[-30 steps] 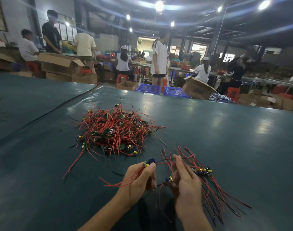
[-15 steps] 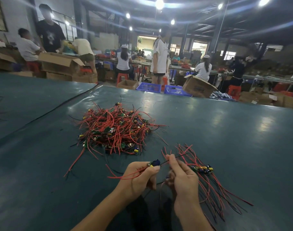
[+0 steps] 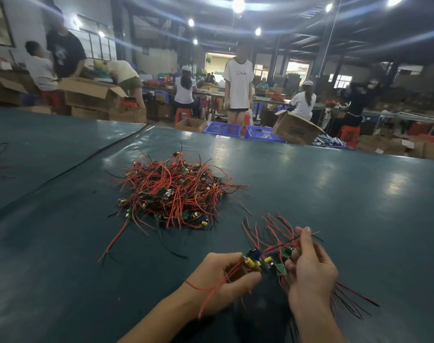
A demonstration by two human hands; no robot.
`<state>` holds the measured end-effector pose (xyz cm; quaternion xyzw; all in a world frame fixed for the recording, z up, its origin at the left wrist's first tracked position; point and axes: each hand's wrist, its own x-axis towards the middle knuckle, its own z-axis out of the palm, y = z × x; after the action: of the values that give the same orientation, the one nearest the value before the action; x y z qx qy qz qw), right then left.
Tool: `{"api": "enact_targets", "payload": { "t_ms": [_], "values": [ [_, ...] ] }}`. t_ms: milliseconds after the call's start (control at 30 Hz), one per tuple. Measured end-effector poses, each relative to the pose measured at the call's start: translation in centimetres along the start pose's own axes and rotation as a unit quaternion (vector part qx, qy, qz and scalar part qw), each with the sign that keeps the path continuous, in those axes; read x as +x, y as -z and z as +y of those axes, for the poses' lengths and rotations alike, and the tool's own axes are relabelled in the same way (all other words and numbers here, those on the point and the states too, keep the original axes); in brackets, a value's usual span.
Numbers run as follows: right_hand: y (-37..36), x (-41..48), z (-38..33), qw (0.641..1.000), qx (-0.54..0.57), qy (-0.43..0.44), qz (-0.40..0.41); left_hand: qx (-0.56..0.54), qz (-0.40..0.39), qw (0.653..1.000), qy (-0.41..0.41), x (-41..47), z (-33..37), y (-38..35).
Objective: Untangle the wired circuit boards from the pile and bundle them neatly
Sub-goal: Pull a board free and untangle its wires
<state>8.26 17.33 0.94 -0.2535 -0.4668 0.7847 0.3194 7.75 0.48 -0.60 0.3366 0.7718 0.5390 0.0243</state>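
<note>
We are pinching one wired board [image 3: 250, 261] with the left hand [image 3: 224, 277] by the bench's [image 3: 62, 280] near edge | right hand [image 3: 310, 273] is gripping the bundle [image 3: 286, 252] beside it | pile [image 3: 176, 194] is sitting mid-bench | risk: red lead [image 3: 198, 288] is looping over our left wrist, likely snagging on merge.

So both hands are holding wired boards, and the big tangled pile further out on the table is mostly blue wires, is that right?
Not quite: the head view shows the pile is mostly red wires, not blue. The left hand and right hand do both hold wired boards, with the pile further out on the table.
</note>
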Motion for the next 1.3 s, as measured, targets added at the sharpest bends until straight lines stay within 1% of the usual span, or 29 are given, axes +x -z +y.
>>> {"api": "enact_targets", "payload": {
  "t_ms": [67, 133, 200, 233, 300, 400, 467, 567, 600, 667, 733, 800, 933, 1067, 1167, 1233, 1300],
  "values": [
    [0.4, 0.7, 0.0, 0.999, -0.042, 0.029, 0.018, 0.126, -0.012, 0.991, -0.038, -0.2, -0.5, 0.1],
    [0.7, 1.3, -0.1, 0.995, -0.085, 0.057, 0.012, 0.260, -0.006, 0.962, -0.087, -0.2, -1.2, 0.5],
    [0.9, 1.7, 0.0, 0.979, -0.181, 0.092, -0.019, 0.323, 0.009, 0.939, -0.119, 0.0, -1.6, 1.3],
    [1.0, 1.7, 0.2, 0.962, -0.248, 0.108, -0.038, 0.338, 0.028, 0.933, -0.121, 0.1, -1.7, 1.8],
    [0.9, 1.5, 0.3, 0.915, -0.377, 0.138, -0.052, 0.351, 0.101, 0.924, -0.109, 0.3, -2.1, 2.9],
    [0.3, 0.0, 0.3, 0.870, -0.455, 0.187, -0.045, 0.331, 0.255, 0.906, -0.062, 0.6, -3.0, 5.0],
    [0.0, -0.6, 0.4, 0.858, -0.466, 0.212, -0.045, 0.317, 0.329, 0.889, -0.025, 0.9, -3.8, 6.6],
    [-0.4, -1.2, 1.0, 0.852, -0.460, 0.237, -0.076, 0.329, 0.380, 0.861, 0.073, 1.4, -5.3, 8.9],
    [-0.6, -1.4, 1.3, 0.849, -0.460, 0.243, -0.091, 0.326, 0.383, 0.857, 0.108, 1.7, -5.8, 9.4],
    [-1.1, -1.6, 1.7, 0.842, -0.459, 0.257, -0.121, 0.306, 0.368, 0.864, 0.157, 2.2, -6.5, 10.2],
    [-1.5, -1.7, 2.1, 0.829, -0.469, 0.268, -0.146, 0.287, 0.343, 0.876, 0.181, 2.9, -7.2, 10.7],
    [-1.6, -1.7, 2.3, 0.824, -0.475, 0.263, -0.161, 0.287, 0.325, 0.880, 0.196, 3.5, -7.7, 11.1],
    [-1.6, -1.8, 2.5, 0.827, -0.470, 0.256, -0.174, 0.327, 0.347, 0.855, 0.204, 4.1, -7.9, 12.0],
    [-1.6, -1.8, 2.4, 0.833, -0.462, 0.241, -0.185, 0.383, 0.342, 0.840, 0.174, 4.1, -7.8, 12.3],
    [-1.6, -2.0, 2.3, 0.837, -0.458, 0.231, -0.192, 0.401, 0.335, 0.841, 0.140, 3.7, -8.0, 11.8],
    [-1.7, -2.2, 2.3, 0.836, -0.458, 0.229, -0.195, 0.392, 0.349, 0.843, 0.120, 3.4, -7.8, 11.4],
    [-1.7, -2.3, 2.3, 0.837, -0.455, 0.231, -0.195, 0.372, 0.374, 0.846, 0.075, 3.1, -7.3, 10.8]
  ]
}}
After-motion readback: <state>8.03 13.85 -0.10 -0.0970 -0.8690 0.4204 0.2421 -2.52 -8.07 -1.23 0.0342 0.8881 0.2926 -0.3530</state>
